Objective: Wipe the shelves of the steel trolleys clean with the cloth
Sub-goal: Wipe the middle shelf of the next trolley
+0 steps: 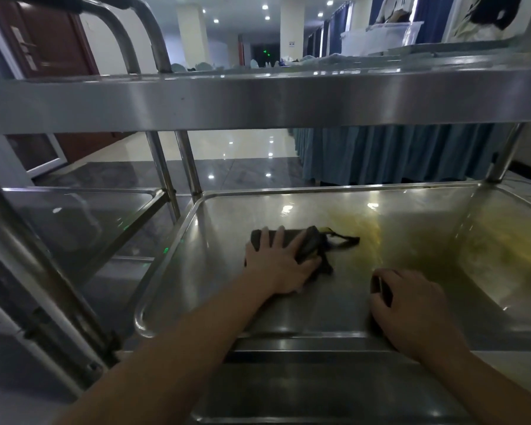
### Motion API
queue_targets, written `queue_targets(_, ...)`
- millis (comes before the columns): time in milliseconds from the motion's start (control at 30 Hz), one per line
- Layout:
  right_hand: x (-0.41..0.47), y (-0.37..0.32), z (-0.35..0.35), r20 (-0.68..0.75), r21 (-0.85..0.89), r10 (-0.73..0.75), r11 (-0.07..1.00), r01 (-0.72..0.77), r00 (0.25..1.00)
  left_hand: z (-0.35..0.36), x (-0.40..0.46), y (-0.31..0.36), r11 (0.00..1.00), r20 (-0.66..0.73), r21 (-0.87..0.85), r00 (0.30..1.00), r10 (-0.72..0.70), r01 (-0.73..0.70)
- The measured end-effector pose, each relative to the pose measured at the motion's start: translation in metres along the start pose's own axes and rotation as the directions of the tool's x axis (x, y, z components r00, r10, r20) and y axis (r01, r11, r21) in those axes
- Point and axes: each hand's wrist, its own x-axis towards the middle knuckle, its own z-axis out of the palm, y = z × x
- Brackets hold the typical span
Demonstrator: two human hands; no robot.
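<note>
— While your left hand point(276, 265) lies flat with its fingers spread on the dark grey, crumpled cleaning cloth point(311, 245), what does that cloth look like to you?

— It is bunched into a low, rumpled heap, with a thin dark strip trailing off to the right and a small touch of yellow at its far edge. Your palm presses it onto the middle shelf of the shiny steel trolley point(411, 314), roughly in the centre of that shelf and a little towards its left side.

— And your right hand point(411, 311)?

— It rests at the near rim of the same shelf, well apart from the cloth, fingers curled downward over the edge. Whether they clasp anything, you cannot tell from here.

— What does the shelf hold?

— It is a shallow steel tray with raised walls and rounded corners. Yellowish, smeared staining point(485, 240) spreads across its right half and up the right wall; the left half gleams with ceiling-light reflections. Only the cloth lies in it.

— Anything above?

— The trolley's upper steel shelf point(258, 102) spans the view, and a translucent white plastic bin point(377, 38) shows beyond it at the upper right.
</note>
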Motion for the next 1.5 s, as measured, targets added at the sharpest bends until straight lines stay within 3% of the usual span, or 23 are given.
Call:
queue_targets(233,0.000,-0.004,-0.004,0.004,-0.014,0.017,1.000,-0.017,1.000,0.009,-0.096,-0.004,0.993,-0.081,0.114,0.996,0.022,-0.013)
queue_targets(433,-0.003,-0.003,-0.006,0.017,0.044,0.011,0.999,-0.012,1.000,0.009,-0.129,0.012,0.994,-0.007,0.060,0.996,0.091,-0.091)
queue_targets(567,-0.004,0.002,-0.014,-0.026,0.272,0.078,0.960,-0.068,0.997,0.003,-0.126,0.037,0.990,0.098,0.036,0.986,0.135,-0.139)
queue_targets(733,0.002,0.018,-0.026,-0.135,0.563,0.228,0.818,-0.115,0.964,0.010,-0.103,0.088,0.977,0.120,0.079,0.975,0.189,-0.199)
queue_targets(800,0.014,0.042,-0.037,-0.069,0.456,0.192,0.879,-0.141,0.979,0.014,-0.096,0.103,0.979,0.104,0.076,0.978,0.181,-0.189)
queue_targets(867,0.025,0.074,-0.046,0.053,0.173,0.105,0.978,-0.113,0.993,0.018,-0.092,0.109,0.983,0.071,0.069,0.983,0.168,-0.172)
queue_targets(967,0.026,0.110,-0.042,0.199,-0.085,0.075,0.995,-0.059,0.977,0.023,-0.090,0.109,0.982,0.022,0.077,0.985,0.169,-0.171)
queue_targets(1267,0.017,0.115,-0.022,0.144,-0.061,-0.035,0.997,0.045,0.989,0.019,-0.064,0.099,0.990,0.010,0.087,0.994,0.108,-0.108)
queue_targets(1500,0.020,0.115,-0.018,0.199,-0.082,-0.065,0.993,0.083,0.978,0.018,-0.050,0.102,0.984,-0.006,0.174,0.999,0.035,-0.034)
